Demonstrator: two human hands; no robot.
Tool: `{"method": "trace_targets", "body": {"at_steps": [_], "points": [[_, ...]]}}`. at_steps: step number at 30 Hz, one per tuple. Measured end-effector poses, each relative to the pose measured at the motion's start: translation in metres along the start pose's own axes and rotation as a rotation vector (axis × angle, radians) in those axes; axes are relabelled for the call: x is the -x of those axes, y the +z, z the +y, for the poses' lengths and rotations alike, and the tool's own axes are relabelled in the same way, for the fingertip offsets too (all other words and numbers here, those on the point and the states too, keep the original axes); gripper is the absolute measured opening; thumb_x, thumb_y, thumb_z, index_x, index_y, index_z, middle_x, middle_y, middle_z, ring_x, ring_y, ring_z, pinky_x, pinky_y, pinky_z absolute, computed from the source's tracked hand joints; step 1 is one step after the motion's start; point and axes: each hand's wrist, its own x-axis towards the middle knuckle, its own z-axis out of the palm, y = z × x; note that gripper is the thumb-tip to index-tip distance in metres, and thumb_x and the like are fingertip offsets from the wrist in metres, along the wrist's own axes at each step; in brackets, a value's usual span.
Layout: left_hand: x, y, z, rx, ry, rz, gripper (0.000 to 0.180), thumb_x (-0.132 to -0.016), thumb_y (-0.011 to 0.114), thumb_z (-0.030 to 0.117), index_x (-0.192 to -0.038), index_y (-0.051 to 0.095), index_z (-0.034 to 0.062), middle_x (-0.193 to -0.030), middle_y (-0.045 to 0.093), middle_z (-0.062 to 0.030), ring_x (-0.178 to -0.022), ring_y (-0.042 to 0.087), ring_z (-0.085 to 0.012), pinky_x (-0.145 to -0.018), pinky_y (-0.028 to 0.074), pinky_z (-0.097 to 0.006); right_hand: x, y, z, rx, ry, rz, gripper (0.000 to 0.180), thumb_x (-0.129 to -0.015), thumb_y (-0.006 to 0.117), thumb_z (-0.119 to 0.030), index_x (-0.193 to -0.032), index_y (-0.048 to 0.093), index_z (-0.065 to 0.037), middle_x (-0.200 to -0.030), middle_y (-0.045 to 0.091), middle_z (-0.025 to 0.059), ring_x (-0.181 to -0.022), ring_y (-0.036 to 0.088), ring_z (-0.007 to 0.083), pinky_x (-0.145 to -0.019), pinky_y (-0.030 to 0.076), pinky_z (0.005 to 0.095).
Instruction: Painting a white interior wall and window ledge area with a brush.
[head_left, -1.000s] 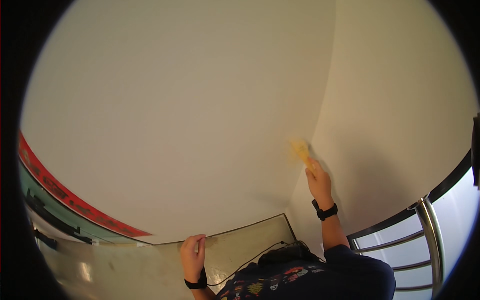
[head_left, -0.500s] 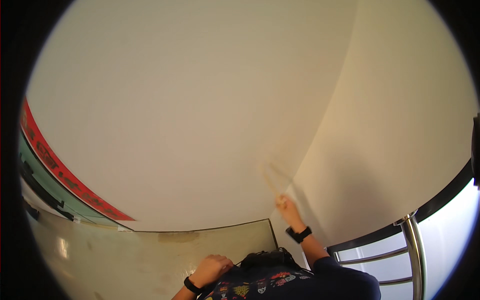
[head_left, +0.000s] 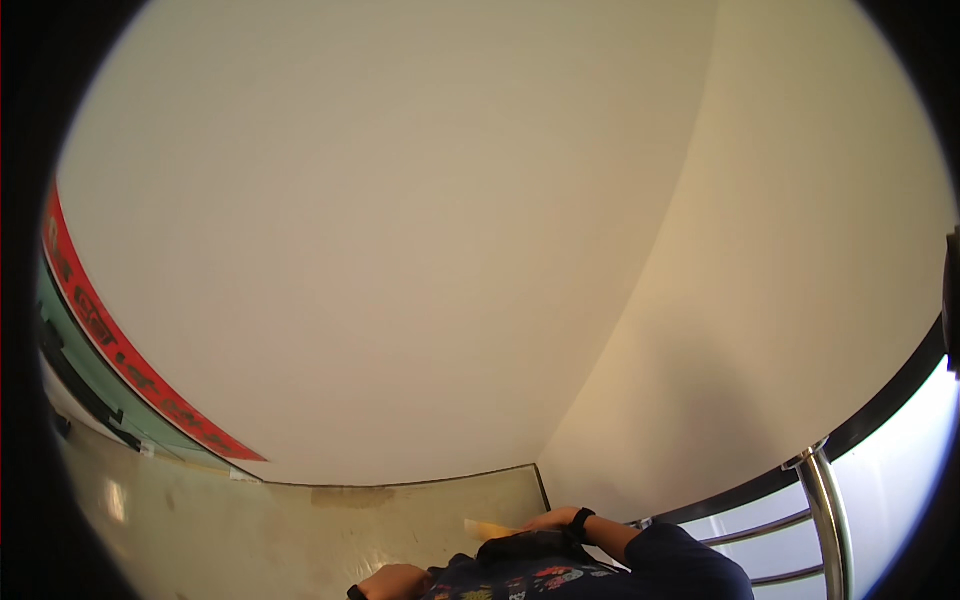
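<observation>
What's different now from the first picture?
The right hand moved down from in front of the white wall toward the dark shirt, keeping the yellow tool. The left hand dropped too. Nothing was visibly let go. The red strip and metal railing stayed put.

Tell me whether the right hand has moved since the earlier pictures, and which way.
Yes: the right hand has moved down in the view, from above the walls' bottom corner to below it.
</observation>
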Motion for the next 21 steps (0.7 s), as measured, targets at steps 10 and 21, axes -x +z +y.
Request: {"method": "trace_targets", "body": {"at_steps": [10,21], "points": [[0.024,0.017,-0.019,0.073,0.274,0.118,0.027,-0.078,0.050,0.023,-0.093,0.060,0.0033,-0.089,0.060,-0.0184,-0.085,0.056,-0.0337,-0.072,0.044,-0.039,0.030,0.024,-0.059,0.048,-0.163,-0.129,0.047,-0.093,0.035,-0.035,-0.126,0.039,-0.003,-0.121,0.048,0.0073,-0.107,0.042,0.0138,-0.090,0.033,0.0250],[0.043,0.019,-0.022,0.196,0.270,0.023,0.033,-0.079,0.046,0.009,-0.112,0.051,0.0039,-0.109,0.054,-0.0167,-0.102,0.049,-0.0319,-0.087,0.039,-0.038,0.019,0.017,-0.052,0.332,-0.167,-0.065,0.046,-0.093,0.032,-0.036,-0.125,0.040,-0.004,-0.118,0.050,0.0087,-0.104,0.045,0.0163,-0.091,0.033,0.0278]]}}
